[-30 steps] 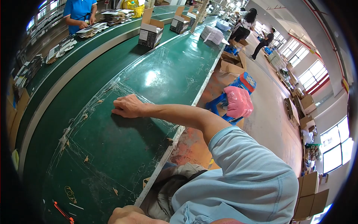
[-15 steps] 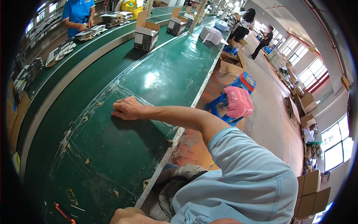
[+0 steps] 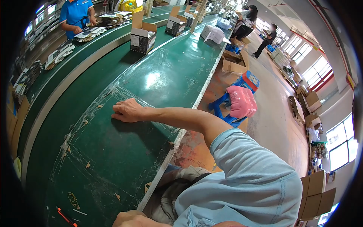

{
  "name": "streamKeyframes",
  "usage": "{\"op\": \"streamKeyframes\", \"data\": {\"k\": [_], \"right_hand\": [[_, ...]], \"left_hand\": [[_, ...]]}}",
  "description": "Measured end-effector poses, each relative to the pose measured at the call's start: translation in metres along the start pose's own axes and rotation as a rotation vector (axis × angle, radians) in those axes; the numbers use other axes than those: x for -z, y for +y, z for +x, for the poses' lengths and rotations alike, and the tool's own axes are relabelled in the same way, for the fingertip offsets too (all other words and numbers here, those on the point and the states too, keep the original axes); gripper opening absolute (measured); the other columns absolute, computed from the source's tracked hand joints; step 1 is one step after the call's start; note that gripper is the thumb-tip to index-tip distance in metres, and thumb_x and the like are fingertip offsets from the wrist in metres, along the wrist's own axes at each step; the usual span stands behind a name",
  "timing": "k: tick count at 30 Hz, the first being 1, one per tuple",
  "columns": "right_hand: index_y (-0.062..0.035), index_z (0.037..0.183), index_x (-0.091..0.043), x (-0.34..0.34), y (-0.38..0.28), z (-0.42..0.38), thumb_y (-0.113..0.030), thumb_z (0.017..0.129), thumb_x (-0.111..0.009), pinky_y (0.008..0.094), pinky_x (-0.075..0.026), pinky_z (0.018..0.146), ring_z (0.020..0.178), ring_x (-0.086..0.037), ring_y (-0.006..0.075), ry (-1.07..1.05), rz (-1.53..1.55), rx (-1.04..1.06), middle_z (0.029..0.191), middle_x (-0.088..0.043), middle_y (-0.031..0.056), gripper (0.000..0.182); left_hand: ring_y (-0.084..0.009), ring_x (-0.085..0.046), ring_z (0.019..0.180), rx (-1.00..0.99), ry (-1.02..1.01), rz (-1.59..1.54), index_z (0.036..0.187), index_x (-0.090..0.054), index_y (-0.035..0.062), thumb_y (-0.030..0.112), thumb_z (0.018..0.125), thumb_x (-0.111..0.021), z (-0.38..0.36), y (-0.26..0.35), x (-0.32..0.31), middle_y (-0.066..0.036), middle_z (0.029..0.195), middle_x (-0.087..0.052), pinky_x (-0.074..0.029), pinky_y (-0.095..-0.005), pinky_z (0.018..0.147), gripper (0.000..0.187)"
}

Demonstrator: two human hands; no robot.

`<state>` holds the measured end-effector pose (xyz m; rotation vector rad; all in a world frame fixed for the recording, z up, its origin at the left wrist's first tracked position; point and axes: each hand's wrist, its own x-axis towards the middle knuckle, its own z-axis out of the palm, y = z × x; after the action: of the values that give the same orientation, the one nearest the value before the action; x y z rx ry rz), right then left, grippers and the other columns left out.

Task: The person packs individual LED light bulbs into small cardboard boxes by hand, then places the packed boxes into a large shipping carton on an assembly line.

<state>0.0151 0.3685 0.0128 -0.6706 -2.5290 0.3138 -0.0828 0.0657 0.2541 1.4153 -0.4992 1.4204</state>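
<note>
My right hand rests on the green tabletop, its fingers curled into a loose fist. Nothing shows in it. At the bottom edge of the view is my left hand, beside the table's pale edge. The frame cuts it off and its fingers are hidden. An orange-red and black cutter-like tool lies at the lower left, apart from both hands. Close to it are thin white strips and a yellowish loop. Clear tape and small brown scraps stick to the surface around my right hand.
Open printed boxes stand on the green belt beyond the table. Across it, a person in blue handles stacked flat cards. White stacked pieces lie farther along. A blue stool with a pink cushion stands right.
The printed boxes on the belt have shifted slightly left. The person in blue has leaned a little left. My hands stay almost in the same place.
</note>
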Motion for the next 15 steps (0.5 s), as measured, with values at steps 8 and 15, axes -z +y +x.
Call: {"op": "streamKeyframes", "data": {"k": [8,15], "right_hand": [[-0.0076,0.082,-0.062,0.001,-0.001,0.000,-0.039,0.097,-0.072,0.0507,-0.053,0.066,0.074,-0.069,0.0366,0.000,-0.001,-0.008,0.082,-0.068,0.0094,0.036],[-0.0078,0.081,-0.061,0.000,0.001,0.000,-0.039,0.097,-0.072,0.0506,-0.053,0.066,0.074,-0.069,0.0364,0.011,0.003,0.007,0.081,-0.068,0.0090,0.037]], "left_hand": [[-0.0197,-0.058,0.043,-0.077,0.217,0.023,0.058,-0.053,0.0050,0.000,0.087,-0.069,-0.008,-0.007,-0.018,-0.009,0.055,-0.058,-0.063,-0.0526,0.068,0.034],[-0.0214,-0.061,0.046,-0.045,0.187,0.002,0.061,-0.055,0.0036,0.000,0.089,-0.068,-0.009,-0.006,-0.017,-0.009,0.058,-0.058,-0.063,-0.0529,0.069,0.031]]}}
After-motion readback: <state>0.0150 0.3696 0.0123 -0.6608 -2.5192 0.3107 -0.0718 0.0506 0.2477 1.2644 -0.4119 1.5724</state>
